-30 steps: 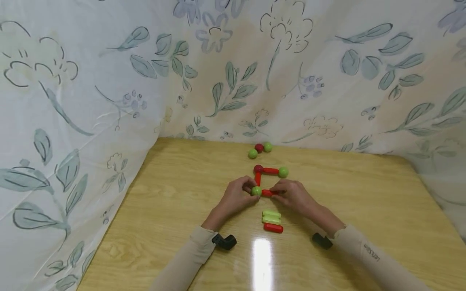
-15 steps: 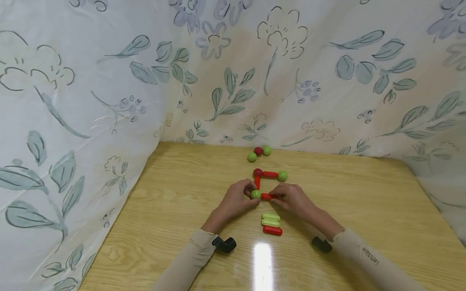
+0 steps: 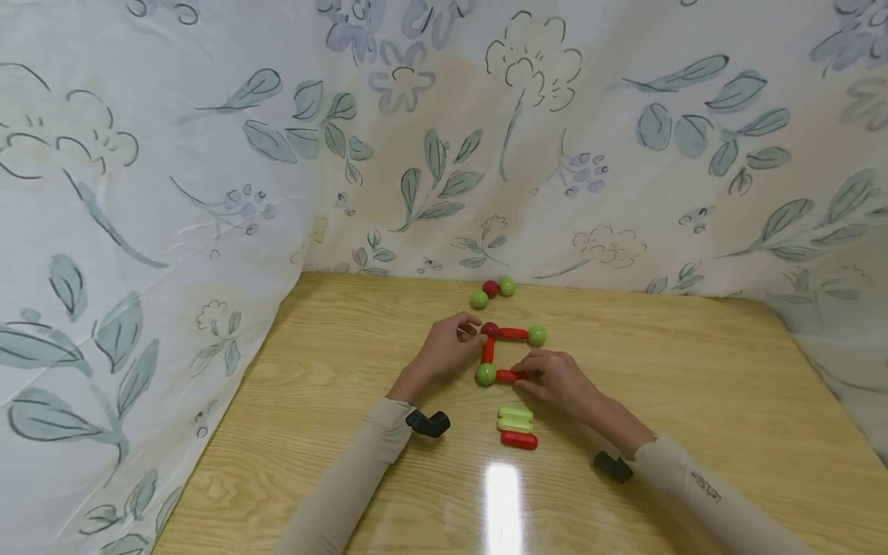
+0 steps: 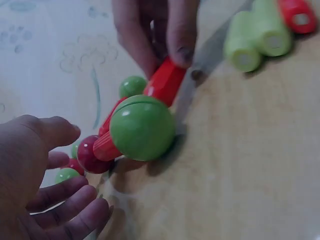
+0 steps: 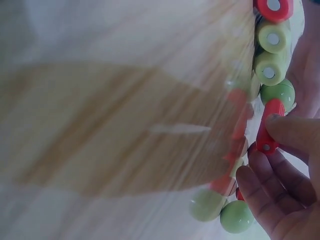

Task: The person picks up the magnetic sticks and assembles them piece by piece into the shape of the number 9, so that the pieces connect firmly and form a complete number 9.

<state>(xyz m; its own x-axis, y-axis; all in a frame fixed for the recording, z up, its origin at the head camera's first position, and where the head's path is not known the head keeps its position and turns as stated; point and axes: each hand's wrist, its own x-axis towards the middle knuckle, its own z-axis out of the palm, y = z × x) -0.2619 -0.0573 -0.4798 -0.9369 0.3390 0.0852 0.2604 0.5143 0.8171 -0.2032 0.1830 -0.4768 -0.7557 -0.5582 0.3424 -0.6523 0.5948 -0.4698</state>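
Your right hand (image 3: 558, 379) has its grip on a faceted red rod (image 3: 506, 376), thumb and fingers pinching it near its right end. The held rod's long axis runs left to right in the head view, its left end against a glossy lime-green ball (image 3: 486, 375); the right wrist view shows a small silvery disc on its other end. From that ball a second red rod (image 3: 489, 351) points away from you to a dark red ball (image 3: 490, 330), roughly square to the held one. There a third red rod (image 3: 513, 334) heads right, nearly parallel to yours, ending at another green ball (image 3: 537, 335). Your left hand (image 3: 444, 348) has thumb and fingers loosely parted just beside the dark red ball. Nearer you on the wood-grain counter (image 3: 333, 370), two pale-green rods (image 3: 516, 425) and a loose red rod (image 3: 519, 440) lie side by side, also pointing left to right.
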